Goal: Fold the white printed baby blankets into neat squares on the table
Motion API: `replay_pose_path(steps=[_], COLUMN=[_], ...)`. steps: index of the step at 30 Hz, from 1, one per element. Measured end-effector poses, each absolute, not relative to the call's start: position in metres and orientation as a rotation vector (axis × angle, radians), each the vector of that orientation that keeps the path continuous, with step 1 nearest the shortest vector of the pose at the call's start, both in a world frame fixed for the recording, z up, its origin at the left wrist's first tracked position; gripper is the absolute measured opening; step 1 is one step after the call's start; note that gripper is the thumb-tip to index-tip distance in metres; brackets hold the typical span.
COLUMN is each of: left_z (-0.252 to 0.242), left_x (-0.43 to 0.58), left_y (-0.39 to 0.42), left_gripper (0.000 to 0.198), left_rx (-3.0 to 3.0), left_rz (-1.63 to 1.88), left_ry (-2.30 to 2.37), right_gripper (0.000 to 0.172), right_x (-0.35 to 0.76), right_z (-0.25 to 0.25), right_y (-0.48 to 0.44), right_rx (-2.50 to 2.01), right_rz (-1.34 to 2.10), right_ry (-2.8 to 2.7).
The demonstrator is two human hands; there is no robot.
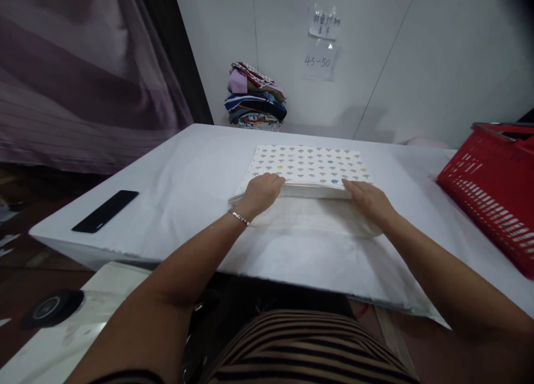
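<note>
The left hand (pixel 263 195) and right hand (pixel 369 203), set apart, pinch the folded cloth (pixel 309 166) by its upper layers' near edge, seemingly keeping it level and taut. It lies between and just beyond the hands, on the surface (pixel 179 172).

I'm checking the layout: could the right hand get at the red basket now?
Probably yes: once the right hand lets go of the cloth, only white tabletop seems to separate it from the red basket.

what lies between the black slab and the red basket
In the head view, the patterned cloth lies there, with the left hand and right hand holding its edge.
</note>
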State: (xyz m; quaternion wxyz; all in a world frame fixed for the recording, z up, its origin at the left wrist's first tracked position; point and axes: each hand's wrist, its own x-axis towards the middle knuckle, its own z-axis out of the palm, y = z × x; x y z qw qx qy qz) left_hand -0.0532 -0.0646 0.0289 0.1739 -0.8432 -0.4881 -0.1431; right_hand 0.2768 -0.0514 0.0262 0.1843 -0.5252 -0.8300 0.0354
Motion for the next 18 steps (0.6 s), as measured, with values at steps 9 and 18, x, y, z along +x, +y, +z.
replay_pose_path(steps=[9,18], left_z=[-0.043,-0.033], left_x=[-0.06,-0.061], left_y=[-0.103,-0.107], left_gripper=[0.018,0.02], left_rx=[-2.59,-2.668], left_rz=[-0.331,-0.329], left_ry=[-1.165,-1.199], right_gripper=[0.045,0.049], right_x=[0.32,0.332], right_z=[-0.039,-0.047], right_y=[-0.091,-0.095], right_rx=[-1.234,-1.207], right_rz=[-0.051,-0.192], right_ry=[-2.662,-2.688])
